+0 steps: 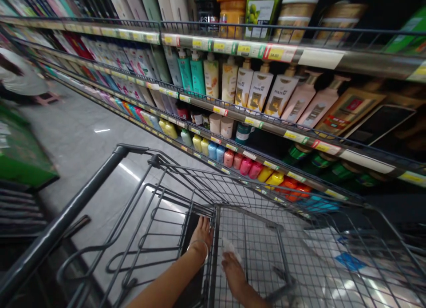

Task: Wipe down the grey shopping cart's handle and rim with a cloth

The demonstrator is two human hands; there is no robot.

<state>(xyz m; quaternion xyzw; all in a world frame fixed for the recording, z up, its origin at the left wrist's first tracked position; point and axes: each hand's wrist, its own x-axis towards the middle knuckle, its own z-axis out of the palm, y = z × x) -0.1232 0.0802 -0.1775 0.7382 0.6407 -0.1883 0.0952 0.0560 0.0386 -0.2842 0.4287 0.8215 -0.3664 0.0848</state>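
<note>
A dark metal shopping cart (244,210) fills the lower part of the view. Inside it, my left hand (200,238), with a bracelet at the wrist, lies with fingers stretched out on the upper end of a black panel (189,237) in the cart's seat part. My right hand (233,272) is just to its right, over the wire mesh, with its fingers closed on a crumpled white wipe (229,246). The wipe is pressed near the cart's inner frame. Its lower part is hidden by my fingers.
Shelves of shampoo bottles (259,92) and other toiletries run along the far side. The cart's handle bar (66,210) is at left. A green display box (23,152) stands on the floor (100,126). A person (21,75) crouches at far left.
</note>
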